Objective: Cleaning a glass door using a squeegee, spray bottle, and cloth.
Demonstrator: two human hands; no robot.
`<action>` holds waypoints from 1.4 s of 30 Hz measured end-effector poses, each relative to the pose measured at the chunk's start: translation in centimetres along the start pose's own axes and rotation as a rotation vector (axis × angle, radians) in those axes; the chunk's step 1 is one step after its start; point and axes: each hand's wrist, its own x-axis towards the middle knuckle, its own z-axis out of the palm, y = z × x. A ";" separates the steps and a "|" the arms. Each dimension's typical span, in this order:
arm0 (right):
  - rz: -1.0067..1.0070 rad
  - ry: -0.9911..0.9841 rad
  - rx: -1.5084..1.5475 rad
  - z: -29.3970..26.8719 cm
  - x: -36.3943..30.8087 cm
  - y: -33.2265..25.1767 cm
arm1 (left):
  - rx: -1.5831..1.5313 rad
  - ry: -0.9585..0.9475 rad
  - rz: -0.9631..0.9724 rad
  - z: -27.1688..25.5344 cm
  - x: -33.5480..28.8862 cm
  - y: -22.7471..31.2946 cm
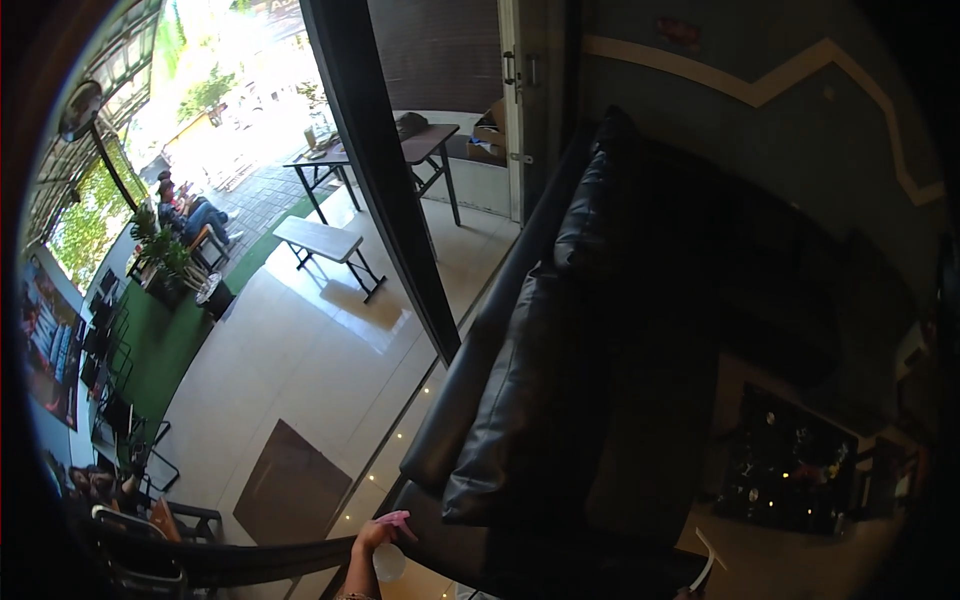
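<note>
At the lower edge, my left hand (372, 535) is closed around the neck of a spray bottle (390, 563) with a pink trigger head and a clear, pale body. It is beside the near end of a black leather sofa (520, 400). Further right, my right hand (686, 594) just enters the picture, with most of it cut off by the lower edge. From it rises a pale T-shaped squeegee (711, 553) with a thin handle, in front of the sofa seat.
A dark upright post (385, 180) stands behind the sofa. Beyond are a white bench (318, 238), a folding table (430, 145), a brown mat (292, 482) and a potted plant (165, 250). Two people sit outside. A dark, glossy low table (785, 460) stands at right.
</note>
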 end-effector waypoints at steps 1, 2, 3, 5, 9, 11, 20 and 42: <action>0.000 -0.002 0.002 -0.2 1.1 0.2 | 0.037 0.012 0.013 0.6 -0.1 -0.6; 0.004 -0.003 0.007 -0.4 1.8 0.4 | 0.077 0.025 0.027 1.0 -0.5 -0.9; 0.009 -0.003 0.012 -0.6 2.4 0.5 | 0.038 -0.003 0.071 1.5 -1.3 -1.0; 0.024 -0.006 0.017 -1.1 2.9 0.9 | 0.069 0.018 0.065 2.2 -1.5 -2.0; 0.057 0.005 0.018 -2.9 2.8 1.4 | 0.127 0.044 0.065 4.2 -4.2 -3.0; 0.060 0.012 0.019 -3.7 3.8 1.6 | 0.112 0.009 0.055 5.5 -6.5 -2.7; 0.058 0.002 0.038 -5.6 6.3 0.8 | 0.002 -0.068 0.137 6.8 -7.6 -4.1; 0.107 -0.522 0.562 7.0 -0.8 -42.6 | -0.256 0.562 1.114 -4.1 -35.7 14.2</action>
